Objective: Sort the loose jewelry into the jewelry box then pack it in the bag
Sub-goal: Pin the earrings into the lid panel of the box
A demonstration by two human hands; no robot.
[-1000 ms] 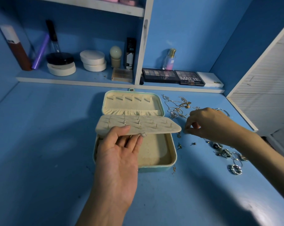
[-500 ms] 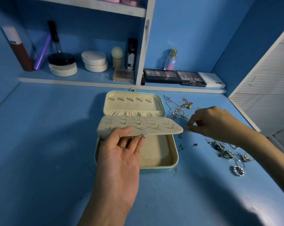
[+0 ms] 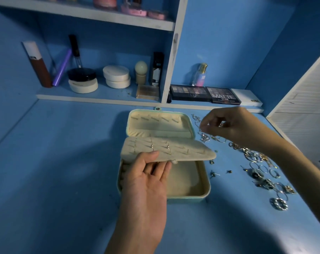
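Jewelry box [image 3: 207,182] sits open mid-worktop [image 3: 54,162], lid laid back toward the shelf [image 3: 100,97]. I see the left hand [image 3: 148,182] over its left half, grip grasping the cream earring panel [image 3: 174,149], thumb on top, fingers under, panel raised above the tray. Right of the box the right hand [image 3: 234,125] hovers over the chains [image 3: 204,137], thumb and forefinger pinched together, though I cannot tell if that grip has anything in it; studs [image 3: 215,174] and rings [image 3: 279,203] lie scattered further right.

Bare left hand [image 3: 148,182] (right hand [image 3: 230,125] likewise)
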